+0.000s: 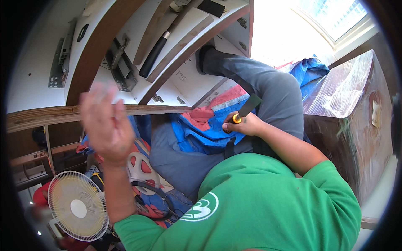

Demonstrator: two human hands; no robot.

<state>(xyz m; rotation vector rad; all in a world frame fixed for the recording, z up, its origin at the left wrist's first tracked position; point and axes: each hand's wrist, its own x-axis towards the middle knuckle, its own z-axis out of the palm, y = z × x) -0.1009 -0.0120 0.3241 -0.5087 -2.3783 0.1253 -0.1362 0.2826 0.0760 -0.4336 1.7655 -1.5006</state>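
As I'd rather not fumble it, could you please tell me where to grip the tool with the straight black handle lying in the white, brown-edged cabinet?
I'd take the straight black handle around its middle, coming from nearest the person: it looks slim and uncovered, its free end points their way, and the silver collar lies farther off.
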